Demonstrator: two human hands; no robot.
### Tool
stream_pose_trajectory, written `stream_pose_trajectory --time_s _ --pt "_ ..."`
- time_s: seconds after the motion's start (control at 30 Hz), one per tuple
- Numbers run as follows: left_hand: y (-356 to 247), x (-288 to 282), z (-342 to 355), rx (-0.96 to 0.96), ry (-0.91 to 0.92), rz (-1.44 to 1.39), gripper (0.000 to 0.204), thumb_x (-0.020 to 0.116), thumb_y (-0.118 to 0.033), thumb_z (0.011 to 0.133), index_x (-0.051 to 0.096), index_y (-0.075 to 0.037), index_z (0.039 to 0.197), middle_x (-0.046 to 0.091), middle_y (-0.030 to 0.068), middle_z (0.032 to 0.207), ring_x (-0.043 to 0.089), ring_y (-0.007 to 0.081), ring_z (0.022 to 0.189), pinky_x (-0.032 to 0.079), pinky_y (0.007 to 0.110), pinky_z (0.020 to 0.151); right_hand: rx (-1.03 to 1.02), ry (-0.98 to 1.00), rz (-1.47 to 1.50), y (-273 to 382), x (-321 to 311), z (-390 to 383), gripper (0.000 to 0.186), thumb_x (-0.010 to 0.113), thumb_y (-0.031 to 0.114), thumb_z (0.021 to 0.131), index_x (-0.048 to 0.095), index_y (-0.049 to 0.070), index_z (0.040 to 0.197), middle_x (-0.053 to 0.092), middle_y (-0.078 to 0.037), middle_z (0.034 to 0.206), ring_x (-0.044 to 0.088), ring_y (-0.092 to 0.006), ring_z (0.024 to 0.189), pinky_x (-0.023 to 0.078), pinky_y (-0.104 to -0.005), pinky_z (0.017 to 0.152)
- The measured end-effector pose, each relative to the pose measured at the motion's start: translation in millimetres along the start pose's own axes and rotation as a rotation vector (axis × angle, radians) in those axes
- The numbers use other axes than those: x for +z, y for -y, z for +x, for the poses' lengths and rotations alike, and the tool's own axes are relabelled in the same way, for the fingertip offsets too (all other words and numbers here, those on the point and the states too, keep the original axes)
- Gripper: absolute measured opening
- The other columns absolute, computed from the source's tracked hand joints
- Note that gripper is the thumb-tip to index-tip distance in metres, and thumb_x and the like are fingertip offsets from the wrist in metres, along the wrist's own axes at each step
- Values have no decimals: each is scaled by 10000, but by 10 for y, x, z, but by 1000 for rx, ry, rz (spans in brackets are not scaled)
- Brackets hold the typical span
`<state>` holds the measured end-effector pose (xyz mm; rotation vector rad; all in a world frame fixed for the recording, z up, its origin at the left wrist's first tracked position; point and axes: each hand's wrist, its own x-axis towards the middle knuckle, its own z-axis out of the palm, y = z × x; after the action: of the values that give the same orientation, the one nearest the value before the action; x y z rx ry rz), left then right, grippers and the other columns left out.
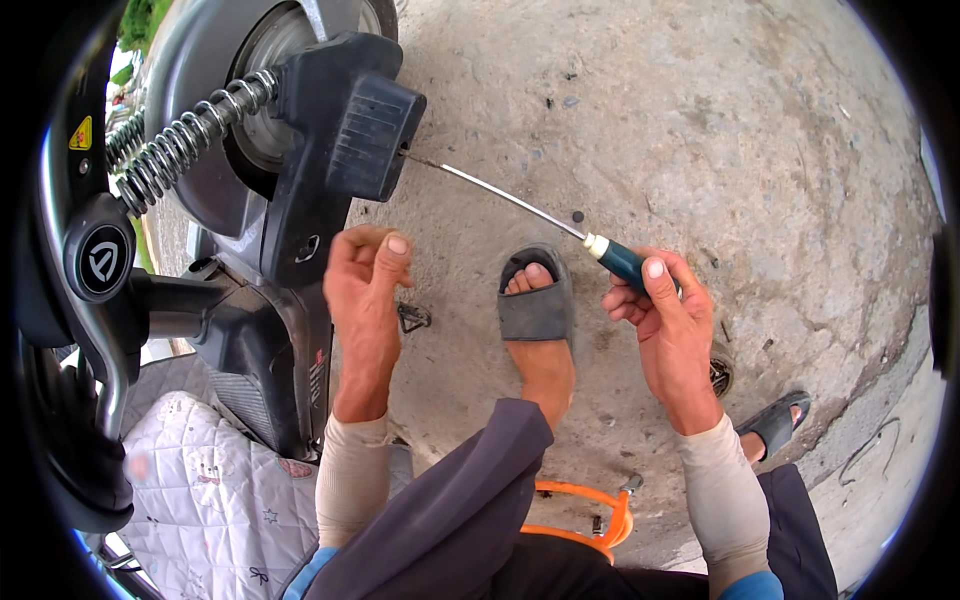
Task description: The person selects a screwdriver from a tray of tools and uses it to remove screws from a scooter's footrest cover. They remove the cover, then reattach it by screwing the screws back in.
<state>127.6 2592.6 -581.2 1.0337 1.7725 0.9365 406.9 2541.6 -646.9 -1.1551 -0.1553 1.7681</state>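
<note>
My right hand (668, 318) grips a screwdriver (625, 264) by its dark green handle, thumb on top. Its long thin shaft runs up and left, and the darkened tip meets the side edge of a ribbed black plastic cover (374, 138) beside the scooter's rear wheel (262, 95). Whether the tip is seated in a screw cannot be made out. Just below that cover, my left hand (365, 290) is raised with its fingers curled in and the thumb pressed against them. Anything it may hold is hidden.
A coil-spring shock absorber (198, 138) rises left of the wheel. At lower left lies a white quilted cloth (215, 495). My sandalled foot (535, 300) stands on the concrete floor (800, 180) between my hands. Below, orange tubing (575, 490) shows by my legs.
</note>
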Motion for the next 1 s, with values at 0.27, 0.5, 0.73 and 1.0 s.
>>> stream_pose_trajectory --time_s 0.27,0.5,0.73,1.0 --pt "84 304 867 -222 102 -1055 382 642 -168 969 542 59 1260 614 208 1279 569 389 1241 495 462 1070 -230 -10 6 -65 16 -80 322 573 234 1013 540 -24 1202 644 -115 1002 625 -170 839 520 -316 764" --pt "102 268 863 -167 -15 -1006 370 692 -101 926 559 15 1251 645 145 1242 627 324 1169 490 457 1083 -14 -24 -263 97 -14 -36 350 555 267 1024 548 -20 1225 640 -82 872 610 -149 785 495 -274 727" --pt "117 346 862 -140 -2 -1029 371 694 -103 923 562 20 1247 638 142 1258 617 320 1187 496 451 1085 -21 -16 89 -167 -27 -44 409 542 339 1026 561 -16 1228 619 -72 906 579 -125 731 457 -260 633" --pt "80 315 847 -132 -10 -1099 331 621 -84 968 555 49 1264 615 180 1300 566 353 1251 446 480 1131 190 102 22 110 -72 -34 419 556 341 1020 557 -27 1222 604 -85 898 564 -145 746 477 -299 673"
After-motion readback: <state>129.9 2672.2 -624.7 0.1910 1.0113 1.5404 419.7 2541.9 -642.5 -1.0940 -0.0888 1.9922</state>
